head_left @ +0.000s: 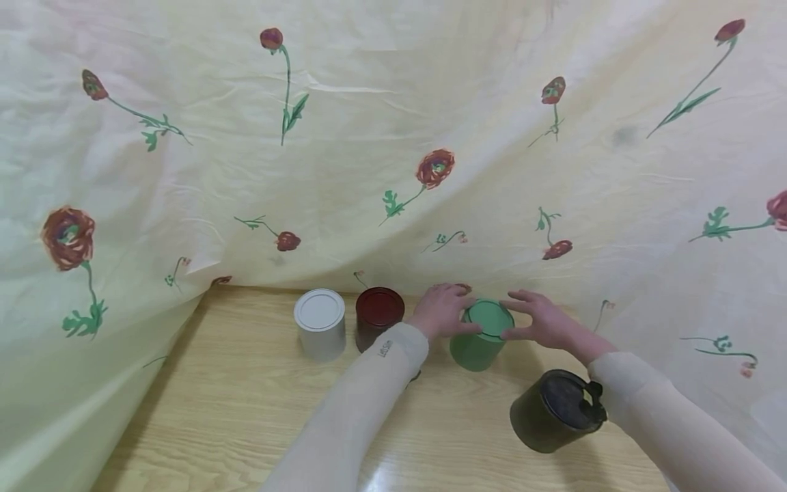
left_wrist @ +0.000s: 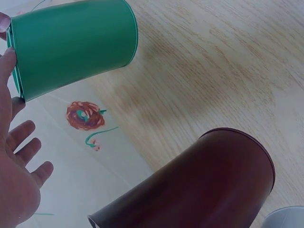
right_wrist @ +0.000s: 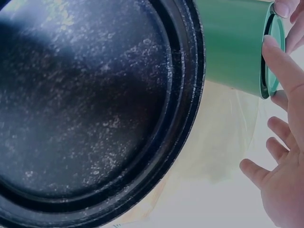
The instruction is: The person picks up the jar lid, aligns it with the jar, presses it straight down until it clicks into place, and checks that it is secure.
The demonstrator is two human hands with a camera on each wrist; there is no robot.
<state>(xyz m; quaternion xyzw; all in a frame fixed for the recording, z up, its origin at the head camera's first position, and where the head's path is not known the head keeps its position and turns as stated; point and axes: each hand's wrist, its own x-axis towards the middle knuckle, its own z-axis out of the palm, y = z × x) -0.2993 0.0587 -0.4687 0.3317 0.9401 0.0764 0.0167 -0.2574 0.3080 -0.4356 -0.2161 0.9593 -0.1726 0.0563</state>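
Note:
A green canister [head_left: 476, 352] stands on the wooden table with a green lid [head_left: 490, 316] at its top. In the right wrist view a dark gap shows between the lid's edge and the canister [right_wrist: 232, 45]. My left hand [head_left: 443, 311] holds the lid's left edge with thumb and finger, its other fingers spread beside it in the left wrist view. On the opposite edge, my right hand [head_left: 544, 322] grips the lid between thumb and a finger, the remaining fingers loose. The canister's inside is hidden.
Left of the green canister are a dark red canister [head_left: 380, 309] and a white canister [head_left: 321, 328], both lidded. A black canister [head_left: 547, 413] stands close under my right forearm. Behind everything hangs a flowered cloth [head_left: 344, 178], meeting the table's [head_left: 246, 383] back edge.

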